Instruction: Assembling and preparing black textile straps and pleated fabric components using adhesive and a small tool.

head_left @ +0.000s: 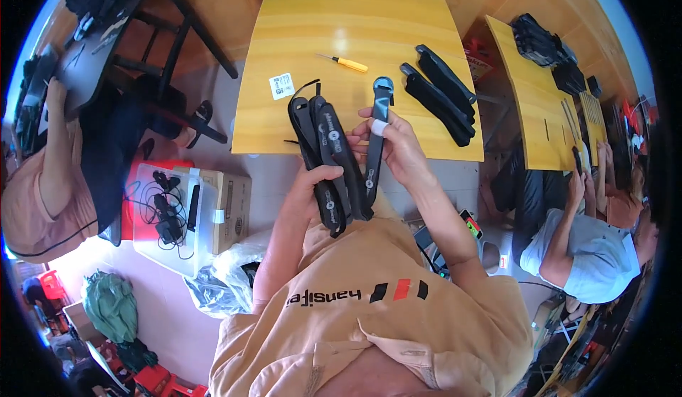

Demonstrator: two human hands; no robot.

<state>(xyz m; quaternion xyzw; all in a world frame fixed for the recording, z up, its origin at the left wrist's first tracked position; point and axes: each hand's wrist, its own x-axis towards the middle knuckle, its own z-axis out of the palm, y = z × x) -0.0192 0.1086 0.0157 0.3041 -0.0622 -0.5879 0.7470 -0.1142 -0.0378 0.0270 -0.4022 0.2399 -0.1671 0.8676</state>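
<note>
A bundle of folded black padded straps point(334, 145) with small white printing hangs in front of my chest, just past the table's near edge. My left hand point(310, 189) is closed around its lower left side, thumb across the front. My right hand point(399, 145) pinches a narrower black strap end point(375, 152) upright beside the bundle. That end is topped by a shiny rounded piece point(383, 86), whose kind I cannot make out. Something white point(379, 127) wraps a spot where my right fingers meet the strap. Some fingers of both hands are hidden behind the straps.
On the yellow table point(284, 38) lie a yellow-handled screwdriver point(349, 63), a white label sheet point(281, 86) and two black padded straps point(440, 105). A clear bin point(145, 230) with cables stands at left. People work at side tables left and right.
</note>
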